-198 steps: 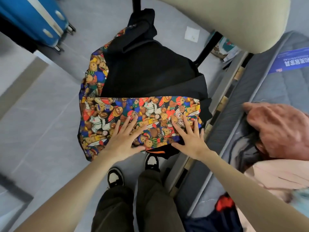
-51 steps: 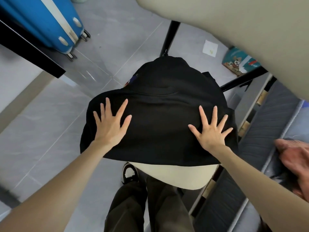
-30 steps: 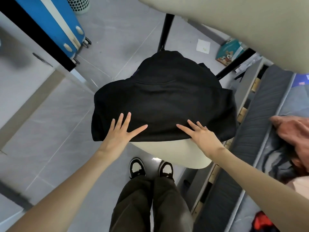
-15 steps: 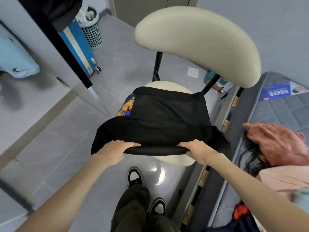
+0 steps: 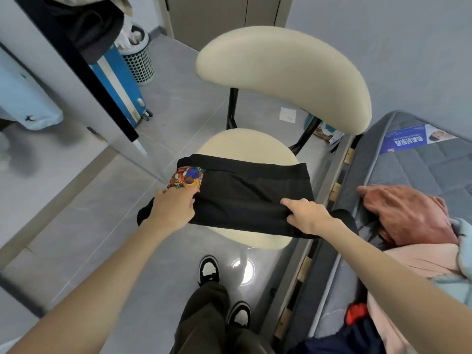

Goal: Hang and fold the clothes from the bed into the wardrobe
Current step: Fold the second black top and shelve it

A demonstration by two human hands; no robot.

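1. The folded black garment with bear-print lining (image 5: 250, 190) is found on the cream round chair seat (image 5: 245, 146), folded narrower than before.
2. Its left edge is gripped by the left hand (image 5: 173, 208), its near edge by the right hand (image 5: 306, 215).

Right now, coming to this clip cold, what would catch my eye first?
Dead centre, a folded black garment lies on the cream chair seat, a patch of bright cartoon print showing at its left corner. The left hand and right hand grip its near edge. On the right, a rust-coloured garment is heaped on the bed.
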